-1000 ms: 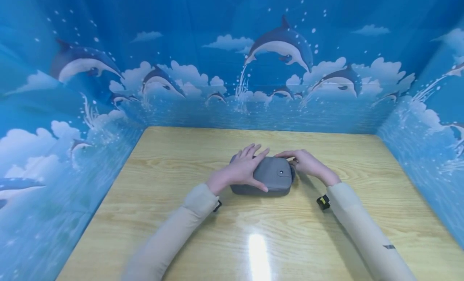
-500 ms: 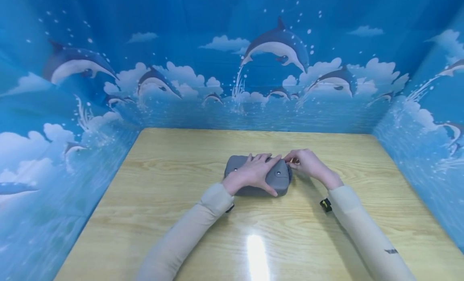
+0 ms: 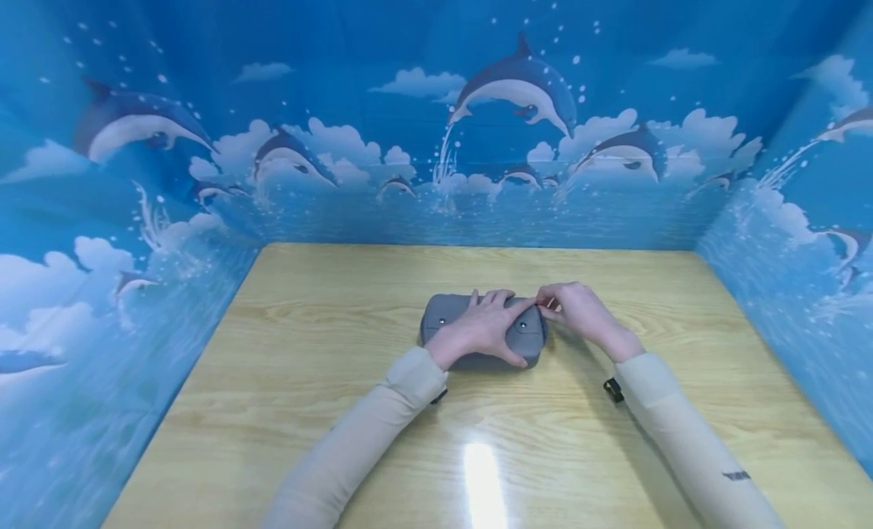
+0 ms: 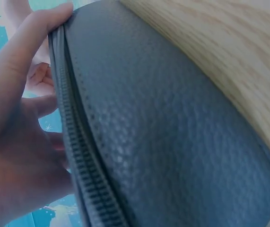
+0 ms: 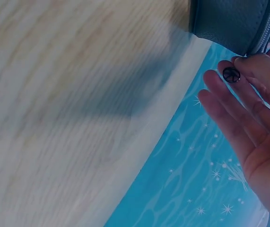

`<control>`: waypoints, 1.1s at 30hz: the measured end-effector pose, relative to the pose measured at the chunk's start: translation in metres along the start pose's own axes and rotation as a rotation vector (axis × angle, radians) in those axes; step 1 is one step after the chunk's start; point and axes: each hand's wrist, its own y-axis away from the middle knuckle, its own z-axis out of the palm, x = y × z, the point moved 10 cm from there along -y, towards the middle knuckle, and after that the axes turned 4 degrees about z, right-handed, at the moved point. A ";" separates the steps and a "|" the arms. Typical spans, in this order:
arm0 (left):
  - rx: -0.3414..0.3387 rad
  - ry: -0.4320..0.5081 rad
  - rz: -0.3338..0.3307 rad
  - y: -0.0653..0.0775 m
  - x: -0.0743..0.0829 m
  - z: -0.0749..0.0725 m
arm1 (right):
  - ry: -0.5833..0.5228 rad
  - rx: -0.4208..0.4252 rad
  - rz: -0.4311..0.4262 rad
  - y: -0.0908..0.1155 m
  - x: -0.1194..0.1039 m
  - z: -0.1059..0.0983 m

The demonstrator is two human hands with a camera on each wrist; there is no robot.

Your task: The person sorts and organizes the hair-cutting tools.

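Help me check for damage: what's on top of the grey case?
The left hand lies across the grey case; two snaps show. The surface under the hand is covered.

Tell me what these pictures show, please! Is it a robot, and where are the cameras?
No robot here: it's a person at work. The wide pictures come from a camera worn on the head, looking down; the two close-ups come from cameras on the wrists. A gray case with a zipper lies on a wooden table, with a blue dolphin backdrop behind. The bare left hand rests spread across the case. The right hand pinches something small at the case's end, probably the zipper's pull; a little round dark piece shows there.
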 end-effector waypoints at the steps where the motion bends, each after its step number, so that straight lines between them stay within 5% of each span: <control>1: 0.008 0.000 -0.004 0.000 0.000 0.000 | -0.001 0.005 -0.006 0.000 0.000 0.000; 9: 0.050 -0.016 0.010 0.001 -0.001 -0.003 | 0.021 0.025 -0.062 0.007 -0.006 -0.006; 33: 0.030 0.002 0.028 -0.001 -0.001 -0.004 | 0.058 0.011 -0.105 0.034 -0.024 -0.011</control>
